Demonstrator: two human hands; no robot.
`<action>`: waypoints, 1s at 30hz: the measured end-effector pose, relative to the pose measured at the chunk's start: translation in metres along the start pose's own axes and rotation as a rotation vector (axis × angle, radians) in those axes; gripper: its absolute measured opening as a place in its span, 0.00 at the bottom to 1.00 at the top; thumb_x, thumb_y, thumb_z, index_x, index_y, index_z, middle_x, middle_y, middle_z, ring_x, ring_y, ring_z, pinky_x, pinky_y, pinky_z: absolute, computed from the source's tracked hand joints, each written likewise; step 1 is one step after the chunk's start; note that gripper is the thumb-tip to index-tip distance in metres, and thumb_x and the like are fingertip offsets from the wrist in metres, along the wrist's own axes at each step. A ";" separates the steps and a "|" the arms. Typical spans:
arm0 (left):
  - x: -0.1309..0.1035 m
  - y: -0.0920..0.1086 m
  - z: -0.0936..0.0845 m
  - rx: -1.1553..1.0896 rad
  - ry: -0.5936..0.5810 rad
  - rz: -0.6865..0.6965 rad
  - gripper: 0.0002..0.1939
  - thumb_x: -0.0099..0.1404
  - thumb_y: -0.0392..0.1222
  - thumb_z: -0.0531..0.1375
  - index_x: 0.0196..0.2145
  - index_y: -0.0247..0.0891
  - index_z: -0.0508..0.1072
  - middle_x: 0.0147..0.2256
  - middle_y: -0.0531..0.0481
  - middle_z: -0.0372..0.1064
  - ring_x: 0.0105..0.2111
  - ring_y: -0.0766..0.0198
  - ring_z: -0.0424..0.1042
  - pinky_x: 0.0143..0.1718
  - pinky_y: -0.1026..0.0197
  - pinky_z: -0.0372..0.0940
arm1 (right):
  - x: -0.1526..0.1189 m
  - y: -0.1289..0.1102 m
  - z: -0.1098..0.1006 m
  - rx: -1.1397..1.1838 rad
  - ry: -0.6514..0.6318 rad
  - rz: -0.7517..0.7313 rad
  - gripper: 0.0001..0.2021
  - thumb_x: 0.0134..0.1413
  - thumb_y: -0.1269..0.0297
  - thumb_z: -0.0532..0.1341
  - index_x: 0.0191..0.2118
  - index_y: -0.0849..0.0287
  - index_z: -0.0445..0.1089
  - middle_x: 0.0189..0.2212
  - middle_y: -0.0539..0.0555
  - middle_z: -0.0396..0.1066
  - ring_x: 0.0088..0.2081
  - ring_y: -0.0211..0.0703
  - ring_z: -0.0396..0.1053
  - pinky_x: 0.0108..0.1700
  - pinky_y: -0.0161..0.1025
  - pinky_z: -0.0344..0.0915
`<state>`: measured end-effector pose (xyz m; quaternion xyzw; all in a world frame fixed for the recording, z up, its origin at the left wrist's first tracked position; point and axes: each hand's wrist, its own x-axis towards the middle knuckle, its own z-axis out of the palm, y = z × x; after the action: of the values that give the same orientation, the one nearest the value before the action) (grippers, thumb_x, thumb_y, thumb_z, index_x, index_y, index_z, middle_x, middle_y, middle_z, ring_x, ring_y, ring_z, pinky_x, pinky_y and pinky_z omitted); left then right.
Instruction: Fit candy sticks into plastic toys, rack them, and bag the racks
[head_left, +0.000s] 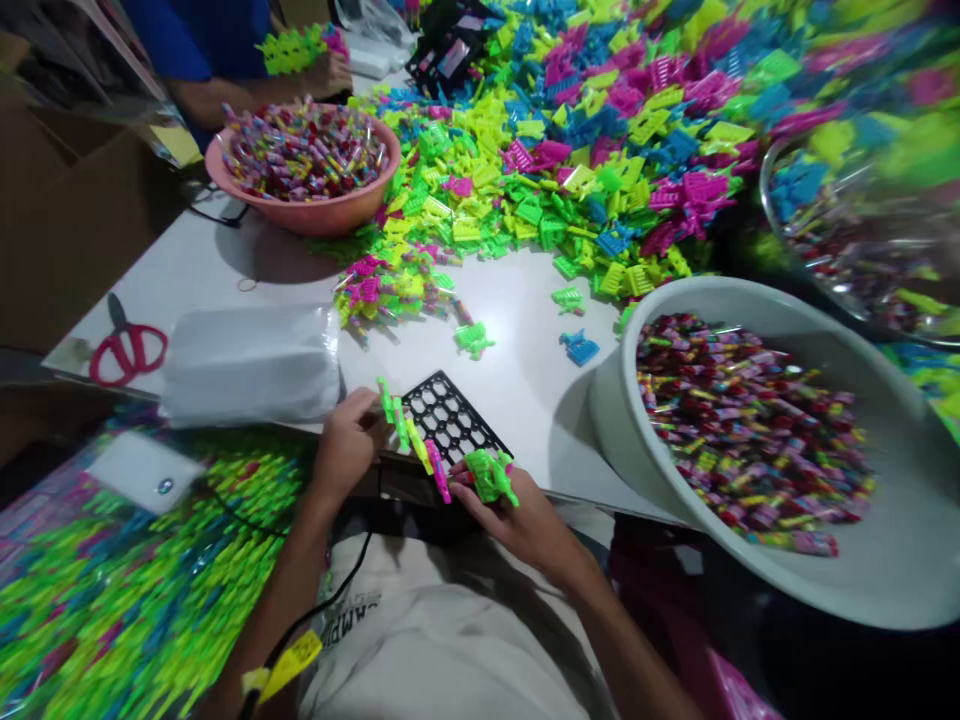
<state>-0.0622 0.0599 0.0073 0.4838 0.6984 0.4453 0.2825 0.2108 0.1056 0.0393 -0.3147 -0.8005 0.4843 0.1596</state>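
A black grid tray (pixel 450 415) with rows of holes sits at the table's front edge, tilted towards me. Along its near side stands a row of small plastic toy pieces: green, a yellow one (pixel 418 443) and a pink one (pixel 438 472). My left hand (pixel 349 445) is closed at the tray's left end, beside the green pieces; its fingertips are partly hidden. In my right hand (pixel 517 510), thumb and fingers pinch a green toy piece (pixel 489 477) at the tray's right corner. A small red-and-pink end shows near that thumb.
Loose plastic pieces (pixel 525 190) heap at the back. A white tub (pixel 630 400) of candy tubes stands right, a pink bowl (pixel 300 212) of tubes back left. Red scissors (pixel 127 352) and a stack of clear bags (pixel 251 365) lie left. Another person's arm (pixel 247 100) reaches in.
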 end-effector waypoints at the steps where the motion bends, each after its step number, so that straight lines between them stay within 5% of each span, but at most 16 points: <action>1: 0.000 0.000 0.000 0.000 0.003 -0.008 0.02 0.64 0.36 0.63 0.32 0.39 0.74 0.34 0.52 0.67 0.34 0.62 0.68 0.30 0.65 0.62 | -0.001 0.001 0.001 -0.039 -0.010 -0.013 0.09 0.78 0.60 0.59 0.48 0.54 0.77 0.40 0.53 0.82 0.40 0.45 0.79 0.44 0.40 0.70; 9: -0.001 0.004 0.001 -0.008 0.007 -0.021 0.03 0.62 0.34 0.62 0.32 0.39 0.75 0.34 0.52 0.68 0.34 0.62 0.68 0.30 0.64 0.62 | -0.006 -0.016 0.009 -0.544 -0.076 -0.165 0.08 0.73 0.74 0.55 0.47 0.57 0.69 0.38 0.56 0.76 0.34 0.46 0.72 0.32 0.41 0.59; 14: -0.001 0.000 0.002 -0.006 0.013 -0.011 0.05 0.63 0.35 0.63 0.29 0.39 0.73 0.33 0.52 0.67 0.32 0.63 0.66 0.29 0.64 0.60 | 0.016 -0.025 -0.032 -0.416 -0.237 -0.091 0.13 0.77 0.72 0.56 0.58 0.51 0.71 0.47 0.53 0.79 0.42 0.44 0.78 0.41 0.37 0.69; 19: -0.001 -0.003 0.002 -0.017 0.008 0.007 0.05 0.66 0.36 0.63 0.31 0.39 0.74 0.33 0.52 0.67 0.32 0.63 0.66 0.31 0.63 0.60 | 0.118 0.004 -0.085 -0.628 0.038 -0.064 0.27 0.69 0.79 0.53 0.66 0.50 0.73 0.65 0.60 0.69 0.45 0.46 0.78 0.46 0.40 0.70; 23: -0.002 -0.001 0.001 -0.029 0.021 0.024 0.06 0.67 0.37 0.63 0.30 0.39 0.73 0.32 0.52 0.67 0.32 0.62 0.66 0.32 0.62 0.60 | 0.186 0.029 -0.106 -0.814 0.046 -0.045 0.31 0.63 0.81 0.56 0.64 0.46 0.77 0.68 0.57 0.66 0.44 0.44 0.76 0.42 0.37 0.65; 26: -0.002 0.000 0.002 -0.033 0.034 0.023 0.06 0.65 0.36 0.62 0.29 0.39 0.73 0.31 0.52 0.66 0.31 0.63 0.66 0.30 0.62 0.58 | 0.192 0.036 -0.109 -0.842 0.092 -0.017 0.23 0.70 0.73 0.57 0.62 0.47 0.77 0.64 0.58 0.69 0.44 0.46 0.75 0.38 0.37 0.61; 30: 0.001 0.003 0.005 -0.022 0.062 -0.007 0.03 0.66 0.37 0.62 0.32 0.39 0.76 0.32 0.52 0.67 0.31 0.62 0.67 0.30 0.62 0.59 | 0.160 0.040 -0.099 -0.790 0.202 0.048 0.18 0.78 0.59 0.53 0.61 0.53 0.75 0.56 0.63 0.73 0.43 0.50 0.75 0.37 0.39 0.61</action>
<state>-0.0575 0.0626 0.0078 0.4644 0.7034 0.4668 0.2677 0.1598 0.2914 0.0437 -0.4167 -0.8976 0.1097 0.0929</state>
